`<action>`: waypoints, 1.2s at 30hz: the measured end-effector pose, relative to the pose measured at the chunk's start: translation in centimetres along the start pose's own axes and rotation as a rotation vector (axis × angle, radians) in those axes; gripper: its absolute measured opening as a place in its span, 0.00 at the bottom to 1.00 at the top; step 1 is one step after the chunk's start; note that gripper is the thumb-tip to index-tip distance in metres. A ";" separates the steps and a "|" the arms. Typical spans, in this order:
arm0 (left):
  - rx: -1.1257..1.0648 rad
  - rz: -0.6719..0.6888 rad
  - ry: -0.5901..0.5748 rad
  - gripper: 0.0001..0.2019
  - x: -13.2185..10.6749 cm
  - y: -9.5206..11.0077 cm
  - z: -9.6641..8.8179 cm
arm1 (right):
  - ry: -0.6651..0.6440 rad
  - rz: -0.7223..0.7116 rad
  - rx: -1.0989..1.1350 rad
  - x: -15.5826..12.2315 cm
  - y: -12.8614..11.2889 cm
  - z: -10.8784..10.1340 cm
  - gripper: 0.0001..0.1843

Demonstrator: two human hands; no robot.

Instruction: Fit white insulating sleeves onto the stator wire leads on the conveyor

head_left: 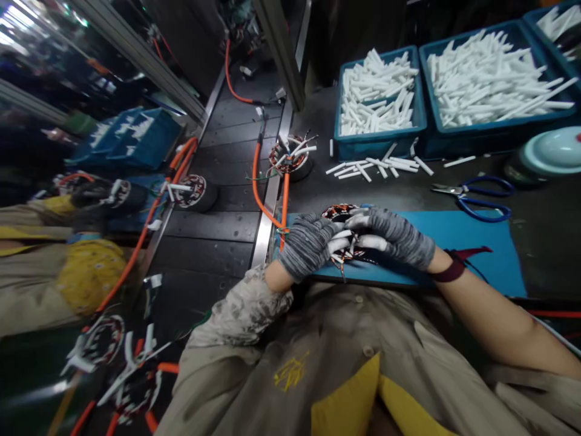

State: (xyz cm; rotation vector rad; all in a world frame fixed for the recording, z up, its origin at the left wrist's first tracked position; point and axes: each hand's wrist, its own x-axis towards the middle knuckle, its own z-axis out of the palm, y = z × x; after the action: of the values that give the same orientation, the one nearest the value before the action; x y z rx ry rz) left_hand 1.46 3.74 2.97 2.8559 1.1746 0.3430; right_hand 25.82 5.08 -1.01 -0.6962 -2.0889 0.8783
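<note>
A wire-wound motor stator (338, 210) with orange, black and white windings lies on a blue mat in front of me, partly covered by my hands. My left hand (310, 247), in a grey striped glove with white fingertips, is closed at its left side, thumb and fingers pinched at the thin dark wires (353, 240). From the right, my right hand (394, 235), gloved alike, pinches at the same wires with thumb and forefinger. The fingertips of both hands nearly meet. Short white sleeves and loose wire ends (344, 266) stick out below them.
Teal bins (381, 138) of white tubes stand at the back right, with loose tubes (385, 166) before them. Blue-handled pliers (483, 194) lie on the blue mat's (481, 242) edge near a lidded jar (551, 154). Left, a conveyor (227, 181) carries stators and orange cables; a co-worker's sleeve (91, 275) shows beyond.
</note>
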 end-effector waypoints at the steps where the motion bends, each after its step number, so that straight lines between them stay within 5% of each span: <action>1: 0.065 -0.027 -0.002 0.16 0.0 0.5 -0.4 | 0.007 0.038 0.049 0.4 0.1 0.1 0.15; 5: 0.184 -0.081 0.002 0.15 -0.7 1.1 -1.2 | 0.009 0.159 0.224 1.5 -0.2 0.1 0.12; 12: -0.228 -0.005 -0.044 0.21 -1.3 -1.6 -0.6 | -0.117 0.176 0.237 2.9 -1.3 -0.6 0.13; 19: -0.496 -0.018 0.006 0.18 -1.3 -1.6 -1.0 | -0.100 0.207 0.257 2.8 -1.4 0.5 0.14; 26: -0.262 -0.112 -0.104 0.18 -1.0 -1.3 -0.6 | -0.040 0.105 -0.096 1.8 -1.2 0.3 0.15; 31: -0.012 -0.191 -0.116 0.17 0.3 1.0 -1.2 | 0.130 0.208 0.059 -0.2 -0.3 -1.6 0.11; 36: -0.056 -0.140 -0.189 0.19 2.2 1.6 -1.1 | 0.186 0.323 0.169 -0.8 -0.1 -1.5 0.12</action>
State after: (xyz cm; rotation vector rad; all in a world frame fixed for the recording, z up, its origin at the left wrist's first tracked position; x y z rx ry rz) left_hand 3.86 4.10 4.70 2.6695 1.2954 0.0961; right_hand 27.45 4.93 -0.54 -1.0004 -1.7423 1.1069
